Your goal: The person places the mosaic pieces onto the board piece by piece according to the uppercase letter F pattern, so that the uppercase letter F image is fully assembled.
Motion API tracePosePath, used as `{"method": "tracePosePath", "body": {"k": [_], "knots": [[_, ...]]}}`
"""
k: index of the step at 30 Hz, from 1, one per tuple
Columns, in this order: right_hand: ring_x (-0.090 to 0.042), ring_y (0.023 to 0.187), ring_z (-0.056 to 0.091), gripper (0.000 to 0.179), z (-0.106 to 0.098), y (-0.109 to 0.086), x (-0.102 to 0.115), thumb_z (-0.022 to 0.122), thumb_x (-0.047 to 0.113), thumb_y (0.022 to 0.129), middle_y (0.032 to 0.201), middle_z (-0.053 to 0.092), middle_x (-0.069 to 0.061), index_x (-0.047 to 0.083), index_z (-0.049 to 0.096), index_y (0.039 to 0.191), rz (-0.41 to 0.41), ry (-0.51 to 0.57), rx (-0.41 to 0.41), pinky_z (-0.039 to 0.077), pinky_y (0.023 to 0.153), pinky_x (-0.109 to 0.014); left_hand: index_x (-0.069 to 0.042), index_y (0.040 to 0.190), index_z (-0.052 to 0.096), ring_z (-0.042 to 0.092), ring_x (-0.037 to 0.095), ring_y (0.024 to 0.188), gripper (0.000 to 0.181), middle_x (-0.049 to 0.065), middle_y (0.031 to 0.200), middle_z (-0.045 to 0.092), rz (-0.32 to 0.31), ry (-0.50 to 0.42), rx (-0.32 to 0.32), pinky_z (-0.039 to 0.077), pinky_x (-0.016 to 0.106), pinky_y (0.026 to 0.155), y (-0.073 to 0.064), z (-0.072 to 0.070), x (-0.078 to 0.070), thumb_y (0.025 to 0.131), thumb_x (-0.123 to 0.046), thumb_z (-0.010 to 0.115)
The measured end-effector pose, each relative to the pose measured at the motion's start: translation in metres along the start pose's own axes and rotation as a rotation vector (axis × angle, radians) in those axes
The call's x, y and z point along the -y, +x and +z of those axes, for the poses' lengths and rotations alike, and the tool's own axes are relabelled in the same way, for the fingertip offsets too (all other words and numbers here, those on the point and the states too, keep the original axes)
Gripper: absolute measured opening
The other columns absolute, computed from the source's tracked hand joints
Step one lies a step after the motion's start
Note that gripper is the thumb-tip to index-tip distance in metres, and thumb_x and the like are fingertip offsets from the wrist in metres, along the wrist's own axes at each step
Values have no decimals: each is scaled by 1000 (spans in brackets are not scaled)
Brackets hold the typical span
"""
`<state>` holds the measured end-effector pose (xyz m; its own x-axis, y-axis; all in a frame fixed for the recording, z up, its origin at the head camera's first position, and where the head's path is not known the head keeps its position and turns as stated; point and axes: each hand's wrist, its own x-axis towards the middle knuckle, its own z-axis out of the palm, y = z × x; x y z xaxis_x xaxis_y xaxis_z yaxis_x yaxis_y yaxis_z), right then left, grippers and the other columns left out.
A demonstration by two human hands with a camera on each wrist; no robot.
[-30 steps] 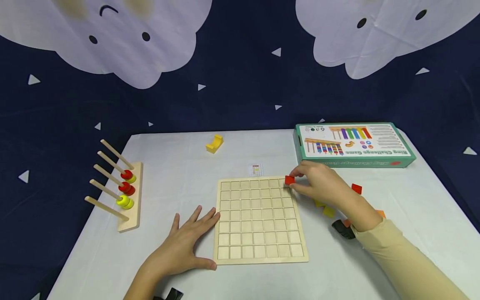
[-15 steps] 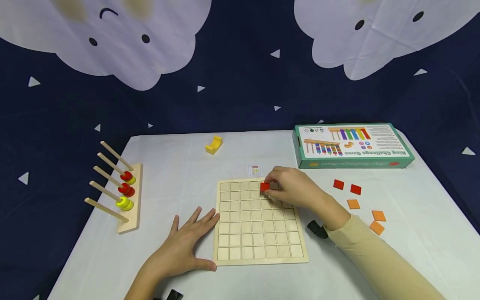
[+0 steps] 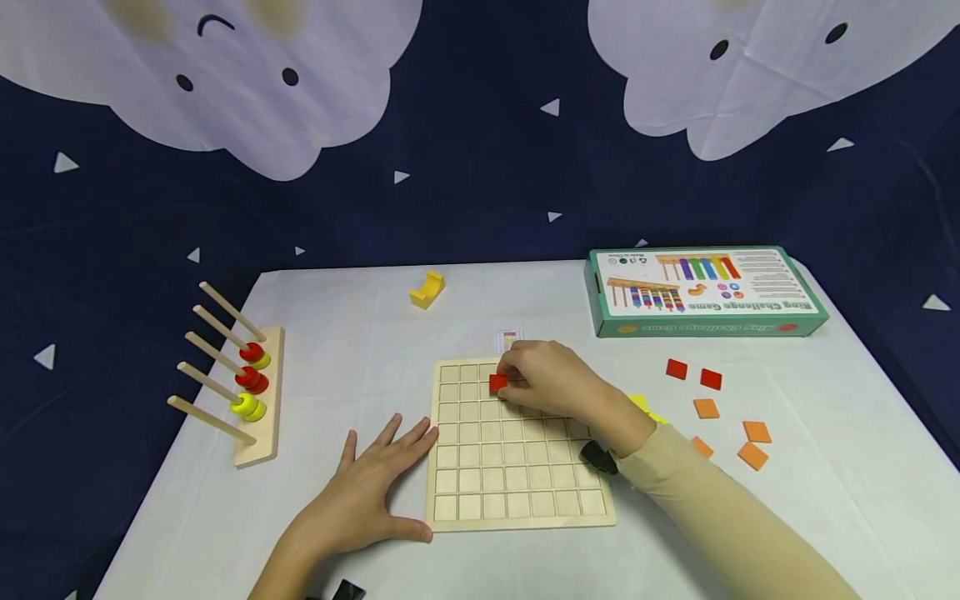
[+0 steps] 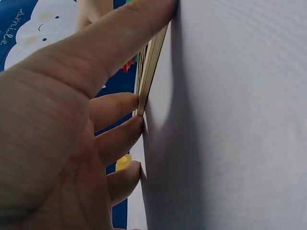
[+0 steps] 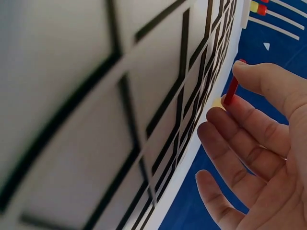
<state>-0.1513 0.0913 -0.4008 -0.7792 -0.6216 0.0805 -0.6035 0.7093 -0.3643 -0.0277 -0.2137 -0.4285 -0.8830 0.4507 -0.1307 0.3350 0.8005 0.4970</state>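
Your right hand [image 3: 551,379] has a red tile [image 3: 497,383] pinched between thumb and index finger, over the far rows of the wooden grid board [image 3: 493,479] — can't tell if it's touching. Your left hand [image 3: 367,496] is spread pretty wide, nothing gripped, fingertips against the board's left edge. Two more red tiles [image 3: 677,369] lie off to the right.

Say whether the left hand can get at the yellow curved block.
Likely yes: the left hand only touches the edge of the grid board, and nothing stands between that hand and the yellow curved block.
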Motion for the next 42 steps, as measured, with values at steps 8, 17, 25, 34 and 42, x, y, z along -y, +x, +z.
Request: {"method": "tracePosePath", "body": {"k": [8, 17, 25, 34, 42], "knots": [[-9, 78, 59, 21, 5, 8, 7, 85, 29, 93, 97, 73, 2, 11, 81, 105, -7, -19, 25, 57, 75, -34, -32, 167, 42, 24, 39, 166, 120, -9, 174, 38, 3, 16, -3, 8, 93, 115, 0, 0, -1, 64, -63, 95], [-10, 80, 62, 21, 7, 12, 10, 85, 29, 92, 99, 73, 0, 12, 82, 103, 2, -32, 65, 59, 80, -39, -31, 167, 41, 24, 39, 166, 120, -9, 174, 38, 6, 18, -3, 8, 92, 115, 0, 0, -1, 64, -65, 94], [-12, 82, 66, 19, 7, 12, 10, 84, 27, 92, 100, 74, -1, 12, 82, 102, -6, -37, 61, 61, 82, -41, -32, 167, 41, 24, 39, 166, 120, -9, 175, 37, 1, 15, 3, 7, 92, 116, 0, -1, -1, 64, -64, 94], [-11, 80, 62, 16, 9, 13, 10, 86, 26, 91, 98, 72, 1, 13, 81, 98, -8, -50, 69, 60, 81, -41, -33, 167, 40, 22, 39, 167, 120, -10, 175, 36, 0, 3, 10, 5, 91, 116, 0, 0, 0, 65, -66, 93], [-10, 79, 61, 14, 9, 13, 10, 86, 25, 90, 96, 71, 1, 14, 81, 97, -8, -51, 70, 59, 80, -39, -33, 167, 40, 22, 39, 167, 121, -9, 175, 36, -1, -1, 16, 5, 92, 116, 0, -1, 0, 65, -67, 93]]}}
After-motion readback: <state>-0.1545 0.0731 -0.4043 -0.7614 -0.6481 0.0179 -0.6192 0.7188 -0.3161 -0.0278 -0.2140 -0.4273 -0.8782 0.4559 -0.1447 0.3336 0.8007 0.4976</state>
